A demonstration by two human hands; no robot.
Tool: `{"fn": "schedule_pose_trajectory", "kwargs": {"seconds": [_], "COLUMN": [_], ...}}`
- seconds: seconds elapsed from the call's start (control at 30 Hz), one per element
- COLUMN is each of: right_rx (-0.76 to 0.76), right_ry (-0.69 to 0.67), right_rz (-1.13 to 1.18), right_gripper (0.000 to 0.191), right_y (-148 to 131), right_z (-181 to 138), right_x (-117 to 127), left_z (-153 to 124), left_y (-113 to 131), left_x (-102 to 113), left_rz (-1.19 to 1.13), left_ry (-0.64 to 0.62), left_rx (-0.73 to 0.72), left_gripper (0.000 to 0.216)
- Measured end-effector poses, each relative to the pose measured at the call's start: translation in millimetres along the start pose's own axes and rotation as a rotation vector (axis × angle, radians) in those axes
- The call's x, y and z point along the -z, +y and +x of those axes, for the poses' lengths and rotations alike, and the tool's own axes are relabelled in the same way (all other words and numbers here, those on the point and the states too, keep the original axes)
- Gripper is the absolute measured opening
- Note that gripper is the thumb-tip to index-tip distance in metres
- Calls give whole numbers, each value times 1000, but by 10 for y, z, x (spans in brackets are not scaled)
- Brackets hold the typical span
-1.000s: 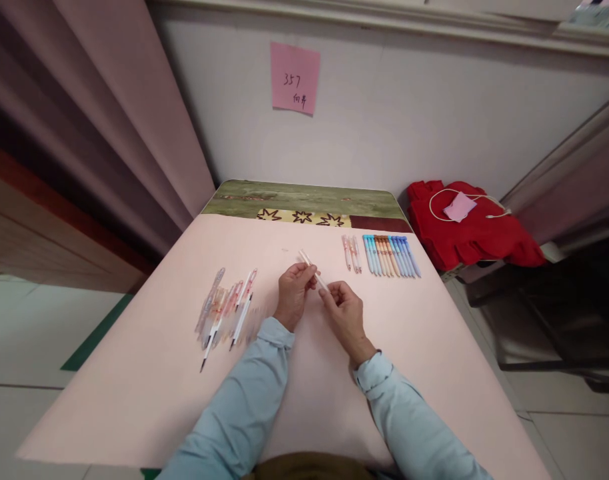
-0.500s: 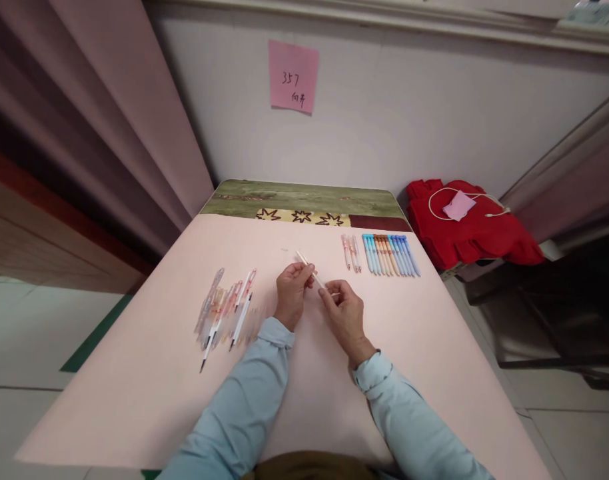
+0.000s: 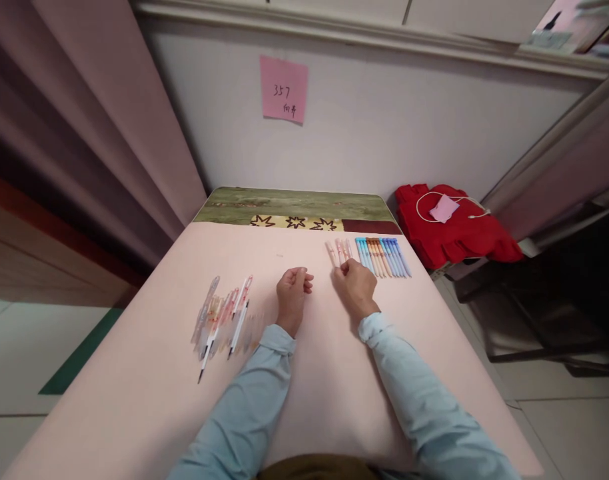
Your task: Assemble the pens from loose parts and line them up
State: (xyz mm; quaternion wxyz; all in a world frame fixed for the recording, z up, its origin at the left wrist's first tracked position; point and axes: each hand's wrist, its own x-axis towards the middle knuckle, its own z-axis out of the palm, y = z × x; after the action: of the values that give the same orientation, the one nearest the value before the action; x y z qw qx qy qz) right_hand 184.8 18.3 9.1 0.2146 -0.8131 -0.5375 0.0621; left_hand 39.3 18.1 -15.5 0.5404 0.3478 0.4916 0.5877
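My right hand is closed on a pale pen, whose upper part shows beyond the fingers; its lower end is hidden by them. This pen lies just left of a few pink-patterned pens. A neat row of light blue, brown and blue pens is beside them on the right. My left hand rests over the middle of the table, loosely curled, fingers a little apart and nothing visible in it. Left of it lies a pile of clear and pink pen barrels, with white refills with dark tips among them.
A pale pink cover lies over the table, with a green patterned strip at the far edge. A pink note is stuck on the wall. Red cloth with a white cable sits right of the table.
My right hand has carried the pen from between both hands to the right, beside the pink-patterned pens. My left hand has let go of it. The view has shifted slightly.
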Motion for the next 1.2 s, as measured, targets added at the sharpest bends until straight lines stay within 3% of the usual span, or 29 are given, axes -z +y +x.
{"fn": "schedule_pose_trajectory", "kwargs": {"seconds": [0.27,0.43,0.6,0.77,0.9,1.03,1.13,1.2], "right_rx": [-29,-5,99,184,215,211,221,222], "right_ry": [-3,25,-11,-129,-69,-96,-145,-136], "right_rz": [-131,-106,51,245,182,123,154,198], "right_gripper": [22,26,36,40,36,25,21,29], "right_y": [-37,-18,83,140,137,160,192,209], "right_z": [149,104,-210,-685,-812,-784,-781,-792], "right_x": [-190,-142,34,-33,-126,-104,-73,-71], "left_z": [-1,-12,1,-39,-242,-606,-862,-965], "left_y": [-18,-26,-85,-61,46,118,176,244], "left_x": [13,19,37,17,-47,-51,54,181], "left_rz": [-15,-12,-3,58,166,316,512,621], "left_ry": [-59,-72,-91,-89,-108,-290,-419,-429], "left_rx": [27,34,21,-21,-160,-283,-393,-452], "left_gripper": [27,28,27,21,11,6,9,8]}}
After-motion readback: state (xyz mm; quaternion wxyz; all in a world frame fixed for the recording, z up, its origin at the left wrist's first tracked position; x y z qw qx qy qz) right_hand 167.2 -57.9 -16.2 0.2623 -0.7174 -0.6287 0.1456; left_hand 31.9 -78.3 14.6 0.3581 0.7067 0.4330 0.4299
